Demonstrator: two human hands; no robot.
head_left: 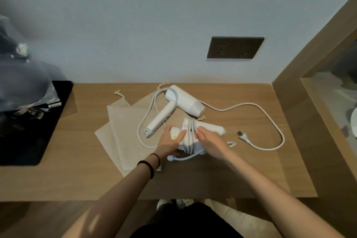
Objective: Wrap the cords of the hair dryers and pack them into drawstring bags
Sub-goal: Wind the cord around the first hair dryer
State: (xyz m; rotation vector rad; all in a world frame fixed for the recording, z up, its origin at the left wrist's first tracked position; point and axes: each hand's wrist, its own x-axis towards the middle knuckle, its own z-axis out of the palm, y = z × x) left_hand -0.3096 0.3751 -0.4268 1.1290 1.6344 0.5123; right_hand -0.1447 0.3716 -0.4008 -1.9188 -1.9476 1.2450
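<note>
Head view:

1. The near hair dryer (210, 128), a white plastic unit, is at the middle of the light-brown wooden surface (231, 176), between both hands.
2. The wound cord (190, 131), a white cable, runs in several turns round the body of the near hair dryer. A loose length hangs out below it toward the near edge.
3. The left hand (172, 141) grips the left end of the near hair dryer, thumb laid across its top.
4. The right hand (209, 142) has its fingertips curled onto the wound cord, pinching the turns.
5. The far hair dryer (185, 100), an identical white unit, lies toward the far edge. Its loose cord (270, 116) trails unwound toward the right edge and ends in a white plug (243, 137).
6. 2 beige fabric drawstring bags (123, 131) lie flat and overlapped left of centre, partly under the far hair dryer.
7. A black rectangular tray (29, 141) sits at the left edge.
8. A dark wall socket panel (234, 47) is mounted above the far edge.
</note>
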